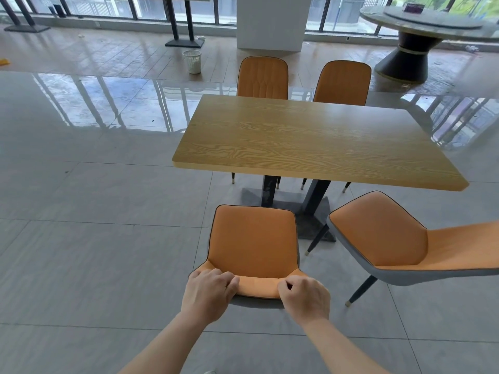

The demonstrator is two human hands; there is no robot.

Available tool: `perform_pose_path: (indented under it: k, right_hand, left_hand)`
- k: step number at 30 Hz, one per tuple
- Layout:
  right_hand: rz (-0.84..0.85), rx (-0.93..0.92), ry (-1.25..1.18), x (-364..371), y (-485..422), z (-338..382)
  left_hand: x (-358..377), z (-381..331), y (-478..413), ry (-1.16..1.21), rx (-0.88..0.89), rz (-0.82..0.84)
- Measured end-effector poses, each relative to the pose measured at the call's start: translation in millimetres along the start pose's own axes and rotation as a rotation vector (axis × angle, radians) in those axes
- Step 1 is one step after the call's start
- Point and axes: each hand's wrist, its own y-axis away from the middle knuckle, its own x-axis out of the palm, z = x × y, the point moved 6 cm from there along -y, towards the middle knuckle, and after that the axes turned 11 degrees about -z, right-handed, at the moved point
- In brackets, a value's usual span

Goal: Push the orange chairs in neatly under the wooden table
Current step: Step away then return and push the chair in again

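The chair (pixel 253 238) stands just short of the table (pixel 318 141), its stiff back top gripped by our left hand (pixel 208 292) and right hand (pixel 305 295), fingers curled over the padded edge, and should slide easily on the glossy floor (pixel 94 252).

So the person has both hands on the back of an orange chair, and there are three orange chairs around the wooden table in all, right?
Not quite: the head view shows four orange chairs, not three. Both the left hand and right hand do grip the backrest of the near chair; a second near chair stands turned to its right, and two far chairs sit across the wooden table.
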Motion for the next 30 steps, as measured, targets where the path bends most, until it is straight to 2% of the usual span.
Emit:
perform_pose_path:
  k: [30]
  right_hand:
    - [0.011, 0.014, 0.013, -4.9, -1.5, 9.0]
  left_hand:
    - [7.9, 7.4, -11.4, -0.003, 0.059, 0.052]
